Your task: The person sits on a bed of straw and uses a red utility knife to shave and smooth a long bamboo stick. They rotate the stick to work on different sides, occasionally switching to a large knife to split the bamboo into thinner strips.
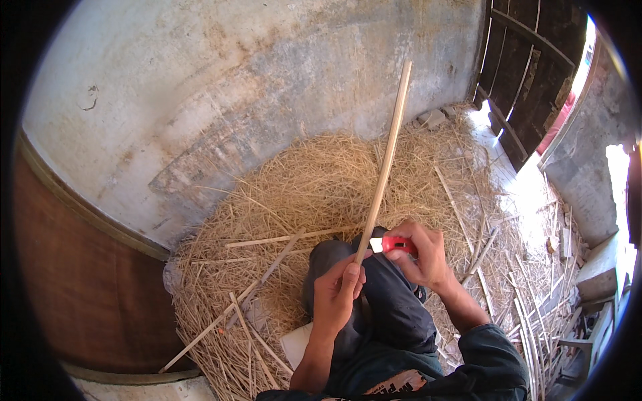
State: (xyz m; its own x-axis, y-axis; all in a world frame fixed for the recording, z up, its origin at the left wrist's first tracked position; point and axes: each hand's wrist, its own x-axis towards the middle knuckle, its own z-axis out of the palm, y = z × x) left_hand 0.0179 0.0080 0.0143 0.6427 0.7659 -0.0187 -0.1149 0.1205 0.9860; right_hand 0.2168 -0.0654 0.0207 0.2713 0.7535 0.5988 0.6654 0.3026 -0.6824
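Gripping a pale wooden stick (384, 160), aimed toward one o'clock, in curled fingers of left hand (340, 287); clasping a red-handled cutter (399, 246), two o'clock from there, in closed right hand (426, 257). Could skid into left fingers if overpressed.

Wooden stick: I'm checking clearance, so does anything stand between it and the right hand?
Only the red tool, gripped by the right hand, its bright tip right beside the wooden stick.
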